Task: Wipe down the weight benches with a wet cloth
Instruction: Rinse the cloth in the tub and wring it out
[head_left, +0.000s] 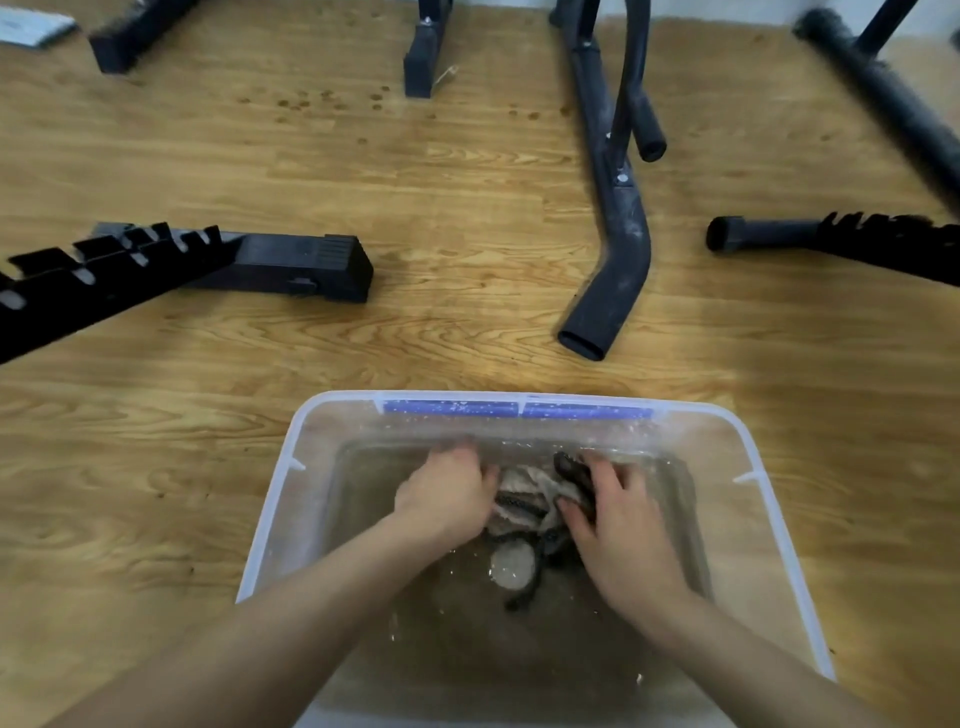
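both hands are down in a clear plastic tub (275, 499) of cloudy water on the wood floor (415, 208). the left hand (447, 493) and the right hand (618, 525) squeeze a wet cloth (524, 499) between them. black bench legs (613, 249) and a notched black bar (104, 270) lie on the floor past the tub.

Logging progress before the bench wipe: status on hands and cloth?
Left hand and right hand both gripping cloth. Cloth in murky water inside clear tub. No bench touched yet. Nothing in the way.
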